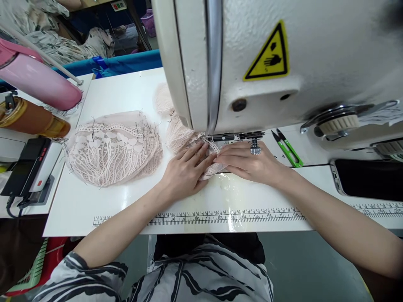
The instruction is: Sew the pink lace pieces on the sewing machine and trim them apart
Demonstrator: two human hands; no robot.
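Note:
Under the sewing machine's needle area lies a pale pink lace piece with a scalloped trim. My left hand rests on it from the left, its fingers stretched out and slightly apart. From the right, my right hand holds the lace edge close to the presser foot, fingers pressed together; its thumb is mostly hidden. The fingertips of both hands nearly meet. More lace trails behind the left hand, partly covered by the machine head. A stack of lace pieces with loose dark thread ends sits further left.
Green thread snips and a phone lie right of the needle. A printed ruler runs along the table's front edge. At left stand a pink bottle, an amber jar and a black device with cables.

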